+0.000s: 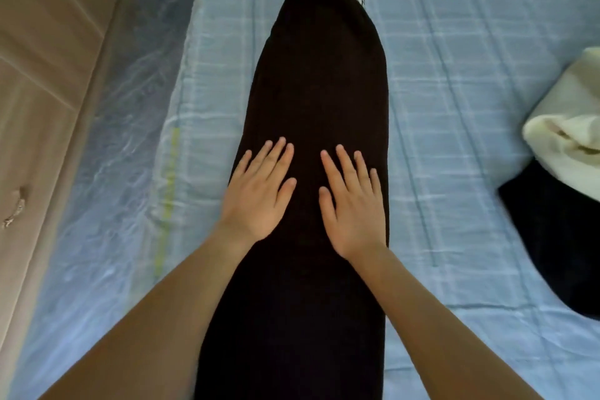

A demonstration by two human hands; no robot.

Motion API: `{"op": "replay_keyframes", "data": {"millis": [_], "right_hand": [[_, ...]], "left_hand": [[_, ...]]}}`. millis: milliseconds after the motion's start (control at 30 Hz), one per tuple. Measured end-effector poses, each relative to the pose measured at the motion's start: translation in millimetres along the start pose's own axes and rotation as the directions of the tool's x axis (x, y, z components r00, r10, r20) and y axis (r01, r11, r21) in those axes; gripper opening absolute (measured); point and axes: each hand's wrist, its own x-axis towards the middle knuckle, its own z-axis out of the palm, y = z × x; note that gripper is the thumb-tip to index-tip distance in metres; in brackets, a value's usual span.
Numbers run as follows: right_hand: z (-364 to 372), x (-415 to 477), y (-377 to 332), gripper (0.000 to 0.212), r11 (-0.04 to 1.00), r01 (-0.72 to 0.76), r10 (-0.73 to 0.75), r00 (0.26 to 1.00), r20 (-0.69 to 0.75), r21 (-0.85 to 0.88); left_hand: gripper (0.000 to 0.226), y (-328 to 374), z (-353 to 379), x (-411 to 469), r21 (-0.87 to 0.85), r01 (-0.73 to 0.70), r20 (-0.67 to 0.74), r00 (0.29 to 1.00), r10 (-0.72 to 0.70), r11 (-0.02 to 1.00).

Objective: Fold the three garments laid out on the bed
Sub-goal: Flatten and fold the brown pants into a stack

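Note:
A long black garment [319,75] lies lengthwise down the middle of the bed [454,75], narrowed into a strip, with a small white label near its far end. My left hand [259,191] rests flat on its left side, fingers spread. Just to the right, my right hand [352,201] lies flat on the same cloth, fingers apart. Neither hand grips the fabric. At the right edge a cream garment [571,127] sits crumpled on top of a dark garment [558,247].
The bed carries a light blue checked sheet, with plastic-wrapped mattress edge [130,140] showing at the left. A beige wooden cabinet with a metal handle [14,211] stands close along the left side.

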Motion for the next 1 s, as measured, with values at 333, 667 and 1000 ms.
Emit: {"op": "replay_keyframes", "data": {"millis": [333, 667, 1000], "right_hand": [[3, -189, -75, 0.056, 0.996, -0.094, 0.094, 0.995, -0.023, 0.000], [19, -262, -62, 0.054, 0.995, -0.098, 0.098, 0.994, -0.039, -0.010], [6, -372, -76, 0.062, 0.709, -0.430, 0.455, 0.885, 0.104, 0.558]], "left_hand": [[0.061, 44, -2, -204, -0.043, -0.034, 0.001, 0.999, 0.034, 0.998], [0.060, 37, 8, -254, -0.104, -0.020, 0.006, 1.000, 0.021, 0.994], [0.071, 69, -6, -364, -0.790, 0.319, 0.114, 0.916, -0.385, 0.524]]}}
